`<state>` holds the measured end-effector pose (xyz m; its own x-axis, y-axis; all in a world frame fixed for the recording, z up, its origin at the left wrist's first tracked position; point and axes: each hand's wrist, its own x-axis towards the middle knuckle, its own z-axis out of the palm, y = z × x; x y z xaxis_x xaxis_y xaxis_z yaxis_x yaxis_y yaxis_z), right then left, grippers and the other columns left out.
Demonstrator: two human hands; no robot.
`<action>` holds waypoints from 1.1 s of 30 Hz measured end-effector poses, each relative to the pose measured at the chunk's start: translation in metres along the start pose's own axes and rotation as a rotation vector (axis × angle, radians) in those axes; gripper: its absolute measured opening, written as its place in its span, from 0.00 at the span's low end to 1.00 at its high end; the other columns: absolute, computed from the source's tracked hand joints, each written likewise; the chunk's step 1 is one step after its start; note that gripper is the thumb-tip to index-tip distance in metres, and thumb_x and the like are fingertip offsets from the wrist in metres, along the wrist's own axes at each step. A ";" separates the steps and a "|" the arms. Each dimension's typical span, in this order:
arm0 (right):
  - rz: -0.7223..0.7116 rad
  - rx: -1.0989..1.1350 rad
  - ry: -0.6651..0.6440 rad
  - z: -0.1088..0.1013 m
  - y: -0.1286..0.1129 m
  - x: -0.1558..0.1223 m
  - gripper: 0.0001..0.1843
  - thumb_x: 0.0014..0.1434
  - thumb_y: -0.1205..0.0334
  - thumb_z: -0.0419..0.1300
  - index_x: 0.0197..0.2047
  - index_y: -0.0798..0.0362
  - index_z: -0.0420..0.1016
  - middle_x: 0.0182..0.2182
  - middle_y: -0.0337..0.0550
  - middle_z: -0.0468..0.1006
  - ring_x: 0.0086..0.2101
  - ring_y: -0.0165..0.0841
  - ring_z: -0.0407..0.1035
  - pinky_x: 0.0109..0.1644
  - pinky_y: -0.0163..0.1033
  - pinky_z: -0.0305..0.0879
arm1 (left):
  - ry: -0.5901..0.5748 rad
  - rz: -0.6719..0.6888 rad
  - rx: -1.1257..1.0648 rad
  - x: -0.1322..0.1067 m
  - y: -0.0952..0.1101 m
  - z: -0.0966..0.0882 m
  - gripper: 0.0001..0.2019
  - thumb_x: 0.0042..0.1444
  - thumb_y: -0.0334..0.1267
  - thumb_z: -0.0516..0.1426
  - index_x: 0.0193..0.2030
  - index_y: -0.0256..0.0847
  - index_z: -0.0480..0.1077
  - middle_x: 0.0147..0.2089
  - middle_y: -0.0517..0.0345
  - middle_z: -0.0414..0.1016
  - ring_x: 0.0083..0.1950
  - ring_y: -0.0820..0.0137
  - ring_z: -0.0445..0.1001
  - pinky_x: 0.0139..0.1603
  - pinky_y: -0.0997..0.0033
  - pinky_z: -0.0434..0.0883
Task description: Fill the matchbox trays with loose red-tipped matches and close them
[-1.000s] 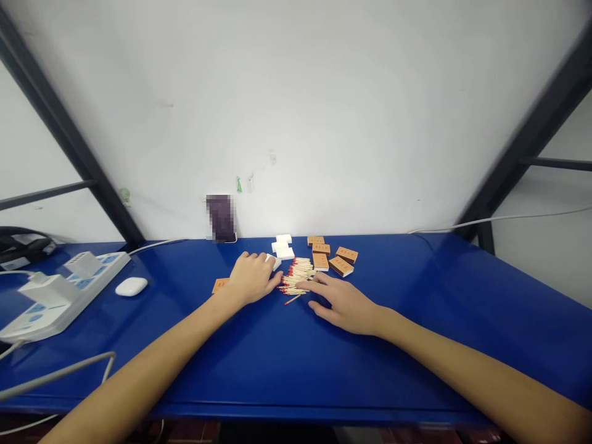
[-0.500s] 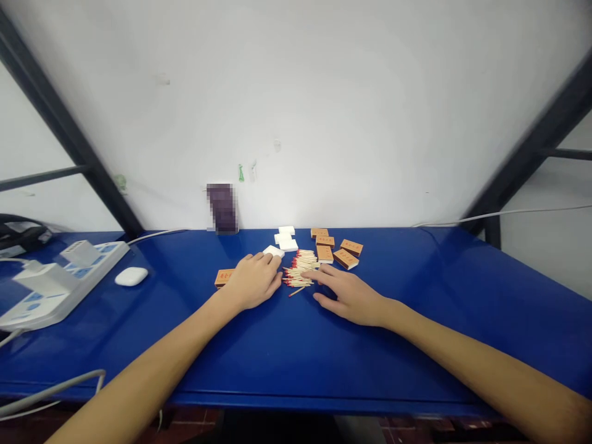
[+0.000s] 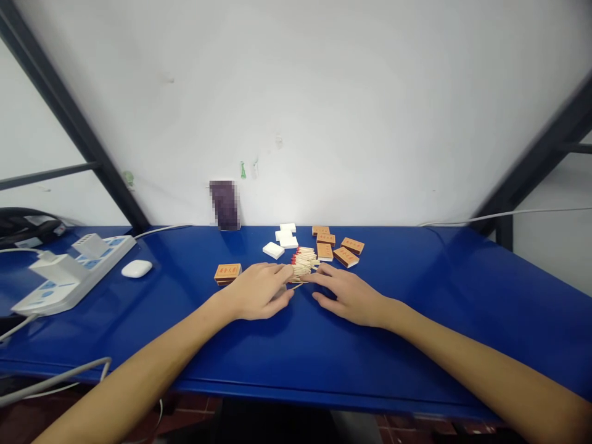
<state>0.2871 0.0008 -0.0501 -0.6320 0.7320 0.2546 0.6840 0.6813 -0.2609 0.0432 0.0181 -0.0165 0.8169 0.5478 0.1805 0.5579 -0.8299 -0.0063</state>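
Note:
A heap of red-tipped matches point(image 3: 304, 264) lies on the blue table between my hands. My left hand point(image 3: 256, 291) reaches over its near left side, fingers stretched out and thumb apart, hiding some match heads. From the right, the index fingertip of my right hand point(image 3: 351, 295) meets the matches' plain ends, its thumb held away. One loose match point(image 3: 297, 286) lies at the near edge. Behind my left hand is a white matchbox tray point(image 3: 274, 250), upside down or closed on top. Left of that hand sit stacked orange matchbox sleeves point(image 3: 228, 273).
More white pieces point(image 3: 287, 235) lie behind the matches. Several orange matchboxes point(image 3: 346, 256) are spread at the back right. A white rounded case point(image 3: 137, 269) and a power strip point(image 3: 69, 296) with plugs are at left. A dark pixelated object point(image 3: 226, 205) leans on the wall.
My left hand has moved off the nearest white piece, rightward and nearer to me, onto the matches' left side. My right hand stays nearly in place. The view has shifted slightly.

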 end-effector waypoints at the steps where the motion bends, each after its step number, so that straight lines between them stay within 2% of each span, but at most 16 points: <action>1: -0.005 0.006 -0.004 0.000 0.000 0.000 0.20 0.67 0.60 0.51 0.60 0.46 0.68 0.42 0.46 0.71 0.37 0.35 0.69 0.39 0.41 0.67 | 0.017 0.048 -0.038 0.000 0.002 -0.001 0.09 0.65 0.42 0.46 0.41 0.40 0.61 0.34 0.54 0.71 0.35 0.64 0.71 0.38 0.64 0.66; 4: -0.014 0.035 -0.004 -0.002 0.000 0.000 0.16 0.67 0.61 0.52 0.55 0.48 0.73 0.40 0.45 0.70 0.35 0.34 0.68 0.38 0.39 0.66 | 0.042 0.171 -0.109 0.003 0.011 0.004 0.11 0.66 0.46 0.48 0.41 0.40 0.61 0.37 0.53 0.71 0.37 0.65 0.70 0.42 0.64 0.67; 7: -0.004 0.056 -0.006 -0.002 0.000 -0.001 0.15 0.67 0.61 0.52 0.53 0.49 0.74 0.39 0.44 0.70 0.35 0.33 0.68 0.37 0.38 0.66 | 0.022 0.263 -0.133 0.006 0.019 0.013 0.12 0.65 0.47 0.49 0.39 0.40 0.61 0.39 0.53 0.70 0.37 0.65 0.70 0.41 0.65 0.67; 10: 0.012 0.059 -0.014 -0.001 0.000 0.000 0.14 0.66 0.61 0.53 0.53 0.49 0.74 0.39 0.44 0.69 0.35 0.33 0.68 0.37 0.38 0.66 | 0.015 0.299 -0.182 0.007 0.021 0.018 0.11 0.63 0.47 0.52 0.41 0.40 0.63 0.41 0.52 0.70 0.39 0.65 0.70 0.42 0.65 0.68; 12: 0.014 0.063 -0.016 -0.001 0.000 0.000 0.14 0.66 0.62 0.54 0.52 0.49 0.74 0.39 0.44 0.69 0.36 0.34 0.68 0.38 0.38 0.66 | 0.031 0.276 -0.251 0.006 0.019 0.016 0.13 0.62 0.49 0.53 0.43 0.40 0.64 0.43 0.52 0.71 0.40 0.65 0.70 0.42 0.66 0.68; 15: -0.003 0.059 -0.015 -0.001 0.000 0.000 0.16 0.67 0.62 0.52 0.55 0.47 0.72 0.39 0.44 0.70 0.36 0.34 0.68 0.38 0.39 0.67 | 0.091 0.227 -0.330 0.004 0.012 0.010 0.14 0.64 0.48 0.50 0.46 0.40 0.65 0.44 0.51 0.71 0.42 0.65 0.70 0.44 0.66 0.68; 18: -0.009 0.014 -0.033 -0.003 -0.002 0.000 0.19 0.68 0.62 0.49 0.60 0.45 0.69 0.39 0.45 0.69 0.34 0.34 0.67 0.37 0.39 0.67 | 0.157 0.144 -0.317 0.003 0.001 0.007 0.13 0.67 0.44 0.47 0.45 0.40 0.67 0.42 0.52 0.73 0.42 0.66 0.71 0.45 0.67 0.67; 21: -0.009 -0.003 -0.046 -0.004 -0.003 0.000 0.20 0.68 0.61 0.49 0.60 0.44 0.69 0.40 0.45 0.69 0.34 0.33 0.67 0.35 0.39 0.67 | 0.162 0.057 -0.236 0.003 -0.009 0.008 0.15 0.68 0.41 0.44 0.41 0.39 0.69 0.37 0.54 0.73 0.38 0.68 0.71 0.42 0.68 0.66; 24: 0.002 0.032 -0.033 -0.003 -0.002 0.001 0.17 0.68 0.61 0.49 0.56 0.45 0.72 0.39 0.45 0.69 0.35 0.33 0.68 0.37 0.39 0.67 | 0.116 0.019 -0.173 0.003 -0.017 0.009 0.15 0.67 0.39 0.44 0.38 0.40 0.71 0.34 0.55 0.73 0.35 0.69 0.70 0.38 0.69 0.65; 27: 0.023 0.083 -0.009 0.001 0.002 0.001 0.12 0.67 0.61 0.52 0.48 0.48 0.75 0.37 0.43 0.70 0.35 0.32 0.67 0.38 0.38 0.67 | 0.071 0.005 -0.164 0.002 -0.021 0.007 0.13 0.65 0.39 0.47 0.38 0.40 0.71 0.34 0.57 0.74 0.34 0.70 0.71 0.36 0.69 0.64; 33: 0.012 0.125 0.014 0.007 0.008 0.002 0.07 0.66 0.62 0.54 0.38 0.51 0.73 0.35 0.41 0.71 0.33 0.31 0.66 0.37 0.36 0.63 | 0.070 -0.018 -0.166 0.002 -0.022 0.010 0.10 0.65 0.39 0.49 0.41 0.42 0.72 0.36 0.58 0.76 0.36 0.69 0.72 0.36 0.70 0.64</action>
<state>0.2882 0.0077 -0.0582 -0.6183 0.7407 0.2630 0.6405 0.6687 -0.3776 0.0340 0.0386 -0.0256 0.7916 0.5587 0.2474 0.5358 -0.8293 0.1586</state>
